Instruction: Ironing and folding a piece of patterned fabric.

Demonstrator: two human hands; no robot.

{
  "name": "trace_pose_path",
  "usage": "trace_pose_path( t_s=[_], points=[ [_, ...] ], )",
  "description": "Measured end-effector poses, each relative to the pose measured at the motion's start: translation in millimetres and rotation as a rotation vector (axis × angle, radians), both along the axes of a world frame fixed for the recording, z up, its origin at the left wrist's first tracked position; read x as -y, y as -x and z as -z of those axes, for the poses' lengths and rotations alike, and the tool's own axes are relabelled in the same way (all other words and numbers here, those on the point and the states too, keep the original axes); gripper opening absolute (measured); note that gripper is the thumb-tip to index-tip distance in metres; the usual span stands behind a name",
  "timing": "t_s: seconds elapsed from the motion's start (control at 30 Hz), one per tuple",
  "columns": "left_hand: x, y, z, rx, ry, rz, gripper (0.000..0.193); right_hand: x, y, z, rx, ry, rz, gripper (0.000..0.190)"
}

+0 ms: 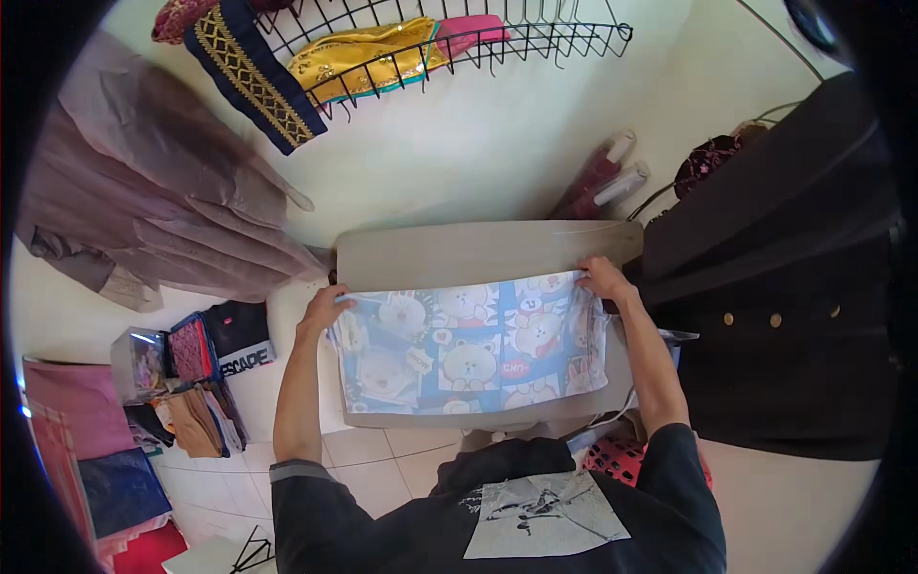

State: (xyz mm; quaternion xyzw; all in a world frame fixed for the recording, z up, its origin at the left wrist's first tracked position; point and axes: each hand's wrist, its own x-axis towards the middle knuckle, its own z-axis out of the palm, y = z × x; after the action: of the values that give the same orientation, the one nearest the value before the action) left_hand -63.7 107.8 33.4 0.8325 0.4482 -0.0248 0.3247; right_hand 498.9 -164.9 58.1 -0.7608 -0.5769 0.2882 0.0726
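Note:
A blue and white cloth with cartoon bears (470,351), folded into a rough rectangle, lies across the grey padded top of an ironing board (459,251). At its upper left corner, my left hand (326,308) pinches the edge between thumb and fingers. The upper right corner is gripped by my right hand (602,278). Between the hands the top edge runs nearly straight, and near the right end the cloth is creased.
A black wire rack (559,36) with folded clothes is on the wall ahead. Mauve garments (179,186) hang left, a dark buttoned garment (774,287) right. Folded clothes (193,420) are stacked at lower left. A red perforated basket (615,459) stands below the board.

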Motion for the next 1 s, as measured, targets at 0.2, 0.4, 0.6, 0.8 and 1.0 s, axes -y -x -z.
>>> trace_pose_path(
  t_s=[0.2,0.4,0.6,0.8,1.0],
  points=[
    [-10.6,-8.4,6.5,0.019,-0.146,-0.143,0.03,-8.9,-11.0,9.0,-0.005,-0.072,0.118,0.034],
    [13.5,-1.0,8.2,-0.008,-0.117,-0.277,0.033,5.5,-0.6,1.2,0.042,-0.059,0.206,0.033],
    [15.2,2.3,21.9,0.077,-0.267,-0.37,0.028,2.0,29.3,-15.8,0.267,-0.212,0.29,0.037],
    [107.5,-70.4,17.3,0.202,-0.535,-0.019,0.054,47.2,146.0,-12.5,0.067,-0.569,0.237,0.055],
    [154.7,-97.3,21.3,-0.027,-0.468,0.216,0.06,64.6,171.4,30.1,0.226,-0.336,0.117,0.064]
  ],
)
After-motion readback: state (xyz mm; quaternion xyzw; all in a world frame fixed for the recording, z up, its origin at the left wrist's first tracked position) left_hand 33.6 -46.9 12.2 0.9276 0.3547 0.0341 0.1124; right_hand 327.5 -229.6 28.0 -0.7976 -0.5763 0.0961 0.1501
